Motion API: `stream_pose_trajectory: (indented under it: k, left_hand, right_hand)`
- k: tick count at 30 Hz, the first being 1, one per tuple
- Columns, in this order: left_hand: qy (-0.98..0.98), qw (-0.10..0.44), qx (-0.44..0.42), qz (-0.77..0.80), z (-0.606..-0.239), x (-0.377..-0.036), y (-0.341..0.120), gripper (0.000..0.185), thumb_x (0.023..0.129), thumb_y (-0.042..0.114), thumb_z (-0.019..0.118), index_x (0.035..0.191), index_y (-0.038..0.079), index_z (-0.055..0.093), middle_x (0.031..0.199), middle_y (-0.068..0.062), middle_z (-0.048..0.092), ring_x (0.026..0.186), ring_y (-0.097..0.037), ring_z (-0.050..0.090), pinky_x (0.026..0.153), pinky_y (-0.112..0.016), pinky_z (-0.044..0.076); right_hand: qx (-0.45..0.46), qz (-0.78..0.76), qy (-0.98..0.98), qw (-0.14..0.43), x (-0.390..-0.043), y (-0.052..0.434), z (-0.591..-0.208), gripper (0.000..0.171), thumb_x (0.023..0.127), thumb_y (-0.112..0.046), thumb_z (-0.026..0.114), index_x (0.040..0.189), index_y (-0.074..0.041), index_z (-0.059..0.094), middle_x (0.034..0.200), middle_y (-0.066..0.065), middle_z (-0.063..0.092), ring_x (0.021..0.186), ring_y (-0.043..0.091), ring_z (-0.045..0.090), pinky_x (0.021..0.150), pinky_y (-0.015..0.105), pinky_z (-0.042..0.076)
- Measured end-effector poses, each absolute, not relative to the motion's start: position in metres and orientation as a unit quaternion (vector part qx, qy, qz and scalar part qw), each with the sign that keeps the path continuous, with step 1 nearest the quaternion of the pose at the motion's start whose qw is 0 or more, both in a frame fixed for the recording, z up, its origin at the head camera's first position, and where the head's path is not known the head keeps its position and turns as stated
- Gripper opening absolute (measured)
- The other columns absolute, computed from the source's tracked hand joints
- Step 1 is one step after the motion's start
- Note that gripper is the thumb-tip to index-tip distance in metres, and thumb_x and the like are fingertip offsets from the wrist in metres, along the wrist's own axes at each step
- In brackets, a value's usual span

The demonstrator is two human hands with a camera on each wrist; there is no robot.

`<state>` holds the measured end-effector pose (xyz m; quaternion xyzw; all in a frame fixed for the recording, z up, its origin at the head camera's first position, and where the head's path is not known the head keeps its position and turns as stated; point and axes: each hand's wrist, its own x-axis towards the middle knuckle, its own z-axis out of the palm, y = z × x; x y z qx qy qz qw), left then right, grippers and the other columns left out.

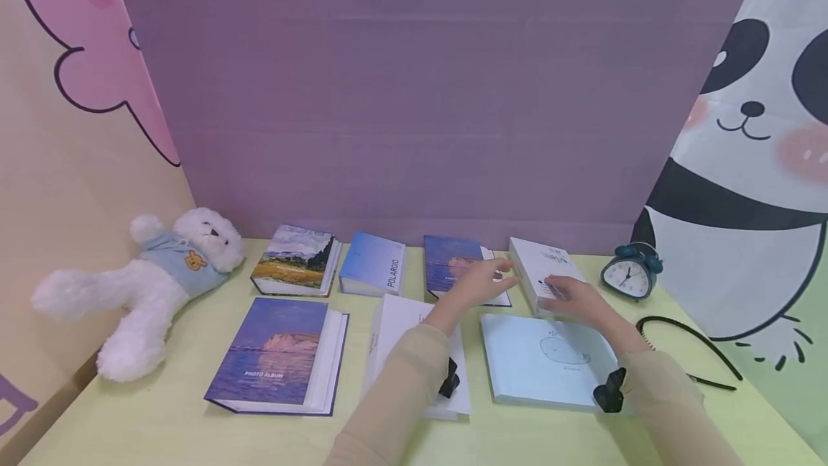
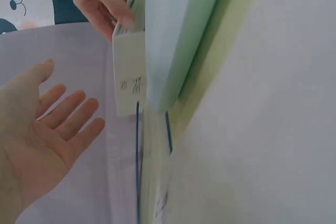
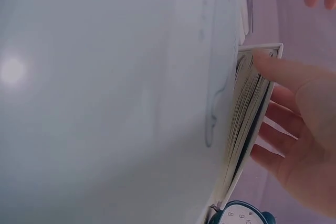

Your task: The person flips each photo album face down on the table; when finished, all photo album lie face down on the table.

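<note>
Head view: my right hand (image 1: pixel 572 297) rests on the white album (image 1: pixel 542 270) right of centre, thumb along its page edge and fingers lying over the cover. My left hand (image 1: pixel 481 280) hovers just left of it, palm facing it, fingers straight and a little spread, touching nothing.

Around it: a pale blue album (image 1: pixel 546 359) with a whale drawing lies just below, a white book (image 1: pixel 414 340) sits under my left forearm, and a purple album (image 1: pixel 451 265) lies under my left hand. A teal alarm clock (image 1: pixel 630 272) stands to the right, with a black headband (image 1: pixel 695 340) lower right. Further left are a blue box (image 1: pixel 373 263) reading POLAROID, a landscape album (image 1: pixel 296 259), a large album (image 1: pixel 274 354) reading PHOTO ALBUM, and a white plush bear (image 1: pixel 149 282) at the left edge.

The white album lies flat on the yellow-green table (image 1: pixel 162 416), its long axis running from upper left to lower right. The grey writing on its cover is too small to read.
</note>
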<state>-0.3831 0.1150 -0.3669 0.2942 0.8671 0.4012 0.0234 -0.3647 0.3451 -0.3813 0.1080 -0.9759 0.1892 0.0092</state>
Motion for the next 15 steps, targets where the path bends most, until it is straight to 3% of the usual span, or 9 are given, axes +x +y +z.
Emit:
stream_pose_trajectory:
  k: [7, 15]
  left_hand:
    - [0.859, 0.072, 0.29, 0.416, -0.379, -0.384, 0.13, 0.046, 0.098, 0.035, 0.047, 0.137, 0.011, 0.048, 0.137, -0.004, 0.052, 0.123, -0.019, 0.052, 0.099, -0.027, 0.045]
    - [0.86, 0.112, 0.293, 0.402, -0.396, -0.382, 0.141, 0.047, 0.1, 0.035, 0.041, 0.14, 0.009, 0.044, 0.14, -0.007, 0.05, 0.129, -0.021, 0.046, 0.106, -0.028, 0.039]
  right_hand:
    - [0.139, 0.158, -0.976, 0.054, -0.367, 0.346, -0.38, 0.054, 0.086, -0.026, 0.066, 0.128, 0.006, 0.053, 0.128, 0.03, 0.052, 0.12, 0.048, 0.046, 0.097, 0.058, 0.04]
    - [0.121, 0.165, -0.979, 0.025, -0.363, 0.337, -0.378, 0.052, 0.085, -0.026, 0.069, 0.126, 0.003, 0.056, 0.126, 0.026, 0.055, 0.12, 0.047, 0.046, 0.096, 0.057, 0.041]
